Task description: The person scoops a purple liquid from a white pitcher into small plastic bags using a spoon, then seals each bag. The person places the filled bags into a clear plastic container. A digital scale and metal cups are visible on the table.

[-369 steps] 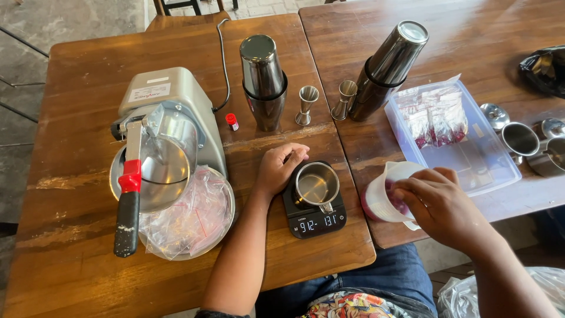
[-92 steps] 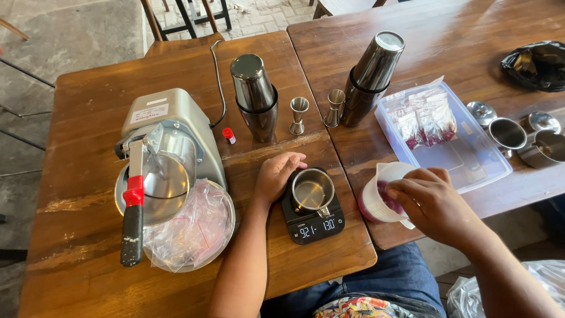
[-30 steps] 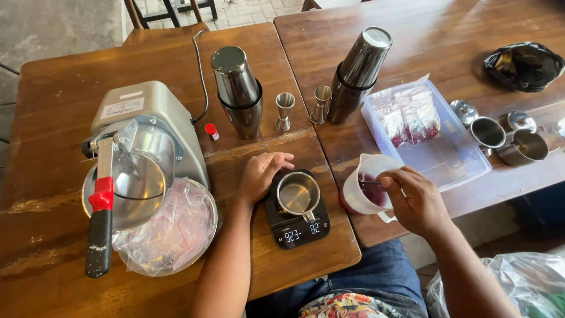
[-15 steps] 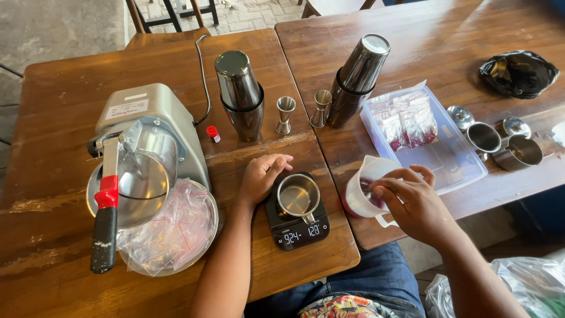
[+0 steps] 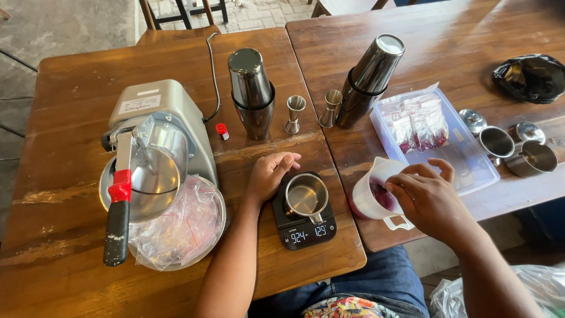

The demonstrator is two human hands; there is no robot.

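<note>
My left hand (image 5: 268, 176) rests on the wooden table (image 5: 70, 118), fingers curled against the left side of a small steel cup (image 5: 306, 194). That cup stands on a black digital scale (image 5: 303, 221) with a lit display. My right hand (image 5: 429, 197) grips a white plastic measuring jug (image 5: 371, 197) holding a dark red-purple substance. The jug sits at the table's near edge, just right of the scale, and my fingers reach over its rim.
A grey ice-shaving machine (image 5: 156, 153) with a red-and-black lever stands over a plastic-lined bowl (image 5: 182, 227) at left. Behind are two steel shakers (image 5: 252, 91) (image 5: 371, 76) and two jiggers (image 5: 294, 112). A clear tray of red sachets (image 5: 421, 123), steel cups (image 5: 497, 141) and a black bag (image 5: 529, 76) lie right.
My right hand has shifted over the jug's rim, with the fingers now reaching into its top. The left hand and the cup on the scale have stayed put; the camera view moved slightly.
</note>
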